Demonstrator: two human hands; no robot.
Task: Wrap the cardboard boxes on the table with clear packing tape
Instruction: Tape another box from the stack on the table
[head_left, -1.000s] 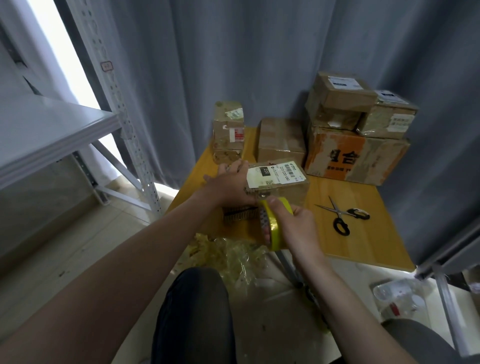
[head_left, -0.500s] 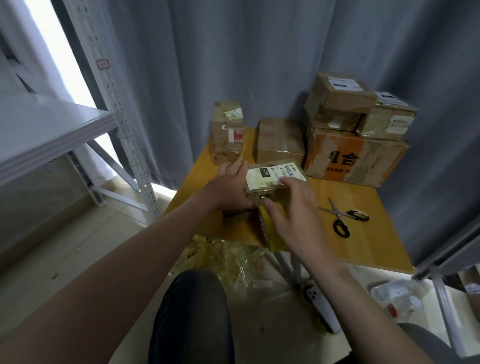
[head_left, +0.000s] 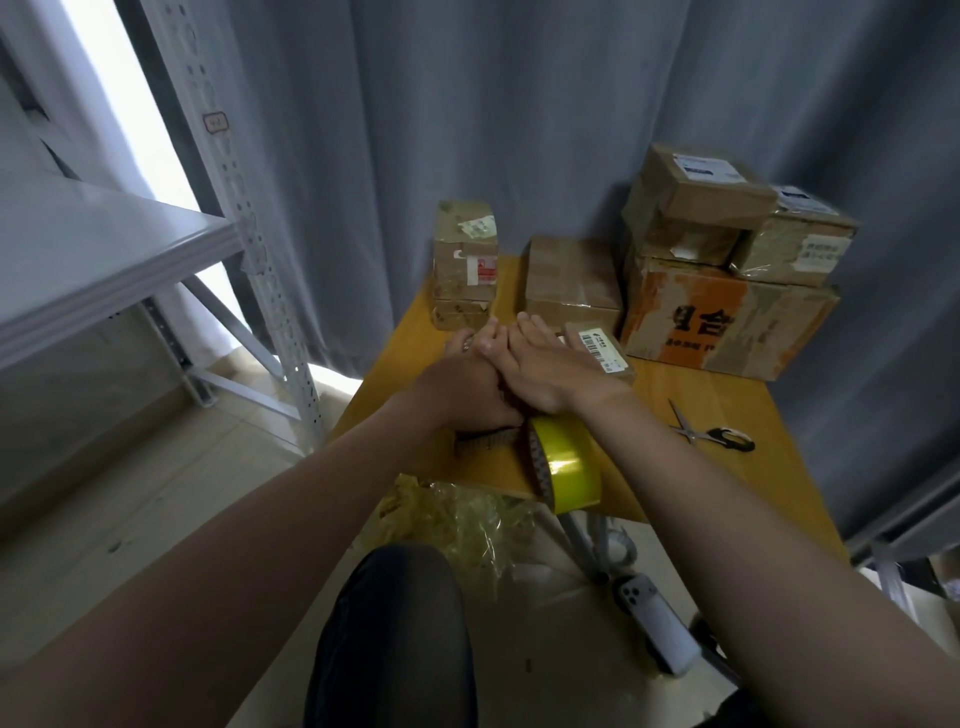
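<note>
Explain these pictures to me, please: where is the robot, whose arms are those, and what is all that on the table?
There is no robot here. The arms are a person's own, seen by a wide-angle camera worn on the head that looks forward and down. The right hand lies flat, fingers straight, on top of a small labelled box, probably smoothing tape down. The left hand rests against that box's left side; its grip is hidden. Nobody holds the yellowish tape roll; it sits by the near edge of the table. Scissors lie to the right, and more cardboard boxes stand at the back. A phone lies on the floor.
</note>
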